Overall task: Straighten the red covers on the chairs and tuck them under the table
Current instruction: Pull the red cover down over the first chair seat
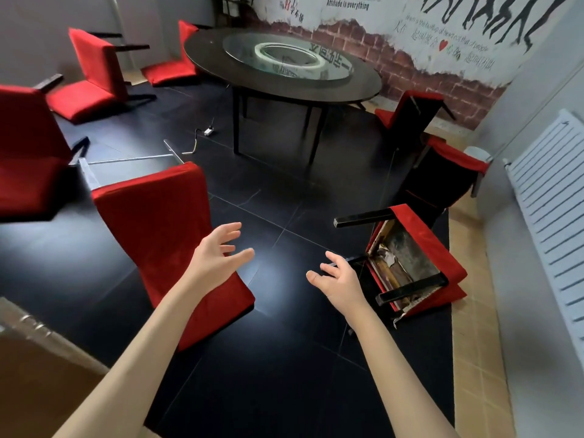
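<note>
Both forearms reach forward over a glossy black tiled floor (284, 374); the left hand (218, 257) has its fingers spread and relaxed, holding nothing, in front of a chair (164, 235) lying tipped over in its red cover; the right hand (339, 279) is likewise loose and empty, just beside another toppled chair (414, 263) whose worn underside and dark legs face up, the red cover wrapped round its edges. Between the two chairs a bare strip of floor runs ahead toward the round dark table (284, 74); a beige tiled border (471, 343) edges the floor on the right, beside a white radiator (550, 197) on the wall.

Farther on, a thin metal rod (132, 158) and a small white plug with a cable (208, 131) lie on the floor before the table legs; a glass turntable (284, 55) sits on the tabletop. More red-covered chairs lie fallen on the left (31, 153) (91, 77) (173, 64) and on the right by the wall (410, 112) (448, 172); none is under the table. A brick-pattern mural (410, 52) with writing covers the far wall.

The nearest left chair is cut off by the picture's edge; a blurred brownish object (38, 358) at lower left cannot be made out.
</note>
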